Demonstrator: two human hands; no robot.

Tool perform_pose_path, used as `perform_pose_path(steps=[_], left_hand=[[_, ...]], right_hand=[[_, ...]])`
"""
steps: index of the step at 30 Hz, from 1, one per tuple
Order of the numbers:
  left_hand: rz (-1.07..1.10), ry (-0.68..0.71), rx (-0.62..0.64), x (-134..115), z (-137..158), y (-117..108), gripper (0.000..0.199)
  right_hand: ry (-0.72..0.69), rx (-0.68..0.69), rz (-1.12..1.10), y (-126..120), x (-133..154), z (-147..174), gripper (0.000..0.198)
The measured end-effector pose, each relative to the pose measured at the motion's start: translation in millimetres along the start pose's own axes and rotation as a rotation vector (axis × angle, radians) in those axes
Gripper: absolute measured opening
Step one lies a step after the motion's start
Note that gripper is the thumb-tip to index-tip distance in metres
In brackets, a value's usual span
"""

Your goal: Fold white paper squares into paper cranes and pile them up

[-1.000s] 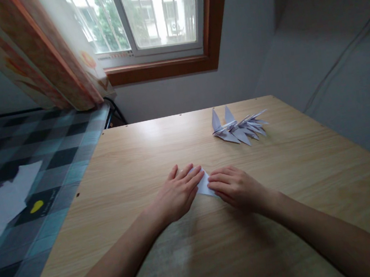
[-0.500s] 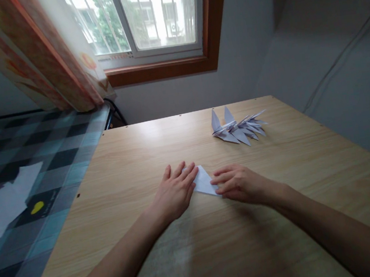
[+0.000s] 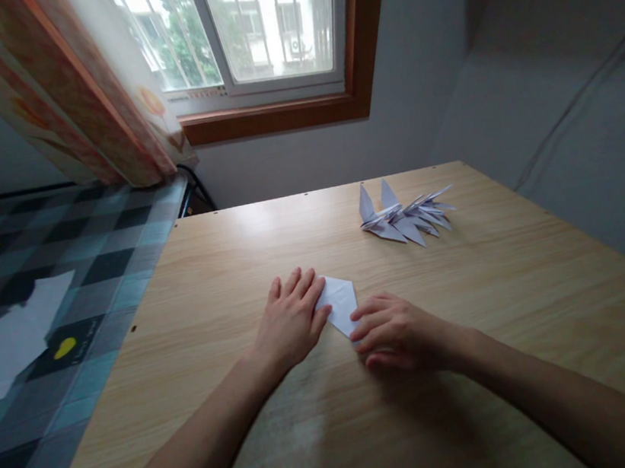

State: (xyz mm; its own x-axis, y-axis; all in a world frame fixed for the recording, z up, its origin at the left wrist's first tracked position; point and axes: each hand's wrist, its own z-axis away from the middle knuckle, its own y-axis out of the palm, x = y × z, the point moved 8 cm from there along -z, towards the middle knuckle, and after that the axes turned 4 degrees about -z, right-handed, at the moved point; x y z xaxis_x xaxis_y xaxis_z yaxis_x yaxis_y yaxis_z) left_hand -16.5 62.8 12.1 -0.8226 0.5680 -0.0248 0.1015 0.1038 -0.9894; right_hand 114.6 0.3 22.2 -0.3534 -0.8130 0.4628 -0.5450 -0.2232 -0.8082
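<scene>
A small piece of folded white paper (image 3: pixel 340 301) lies on the wooden tabletop between my hands. My left hand (image 3: pixel 289 315) rests flat over the paper's left part, its fingers stretched out and slightly spread, hiding that side. At the lower right corner of the paper, the curved fingertips of my right hand (image 3: pixel 397 330) touch it from above. The right thumb sits lower, apart from the fingers, and the paper's corner is partly covered.
Several pointed white folded-paper pieces (image 3: pixel 407 218) lie grouped near the table's far edge. To the left, loose white sheets (image 3: pixel 10 343) rest on a checked cloth (image 3: pixel 104 269). A window (image 3: pixel 273 24) and a curtain (image 3: pixel 118 114) are beyond the table.
The folded paper has turned and shows a different outline, with a squarer upper right corner. My right hand has moved slightly left and nearer to me; my left hand has shifted slightly left.
</scene>
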Motion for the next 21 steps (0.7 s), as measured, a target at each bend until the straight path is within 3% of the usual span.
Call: perform_pose_path(steps=[5, 8, 11, 15, 21], left_hand=[[0.018, 0.010, 0.000, 0.9, 1.3, 1.4, 0.060], [0.017, 0.005, 0.015, 2.6, 1.8, 4.1, 0.069], [0.009, -0.005, 0.034, 3.7, 1.6, 6.1, 0.076], [-0.008, -0.015, 0.041, 4.1, 1.2, 6.9, 0.080], [-0.017, -0.006, 0.016, 3.8, 1.9, 7.1, 0.080]], right_hand=[[0.132, -0.207, 0.138, -7.6, -15.3, 0.7, 0.032], [0.288, -0.150, 0.194, -3.7, -27.5, 0.3, 0.053], [0.369, -0.028, 0.210, 2.8, -31.5, -0.4, 0.061], [0.406, 0.054, 0.237, 5.9, -31.4, 0.2, 0.063], [0.408, 0.072, 0.259, 7.7, -31.5, 1.2, 0.074]])
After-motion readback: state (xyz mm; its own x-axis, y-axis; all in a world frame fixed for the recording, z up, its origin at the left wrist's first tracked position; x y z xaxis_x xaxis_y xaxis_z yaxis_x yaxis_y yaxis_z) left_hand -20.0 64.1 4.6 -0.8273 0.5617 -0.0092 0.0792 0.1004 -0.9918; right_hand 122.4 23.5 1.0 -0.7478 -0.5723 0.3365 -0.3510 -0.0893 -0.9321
